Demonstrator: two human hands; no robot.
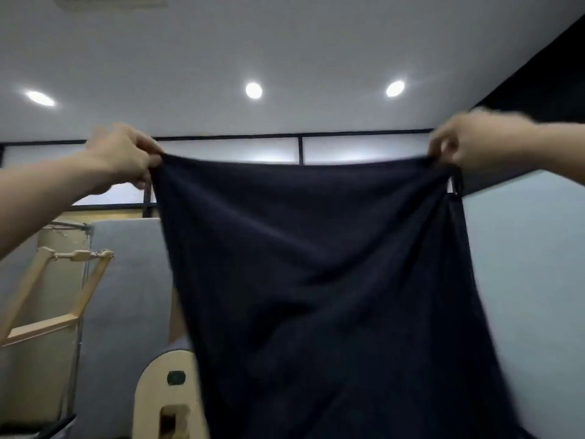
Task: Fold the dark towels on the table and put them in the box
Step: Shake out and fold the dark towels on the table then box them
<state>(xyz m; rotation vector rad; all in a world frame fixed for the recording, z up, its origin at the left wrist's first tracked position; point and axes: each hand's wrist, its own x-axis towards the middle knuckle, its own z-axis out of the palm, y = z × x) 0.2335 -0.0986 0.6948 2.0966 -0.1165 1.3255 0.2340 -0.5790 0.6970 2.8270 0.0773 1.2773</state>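
Note:
A dark navy towel [319,280] hangs spread out in front of me, held up high and stretched between both hands. My left hand [123,155] pinches its top left corner. My right hand [465,137] pinches the top right corner, where a small loop tag hangs just below the fingers. The towel's lower part runs out of the bottom of the frame. The camera looks upward, so neither the table nor the box is in sight.
A wooden frame stand [60,293] is at the lower left beside a grey partition panel [126,296]. A rounded wooden piece [167,394] stands low, left of the towel. Ceiling lights and a glass wall are behind.

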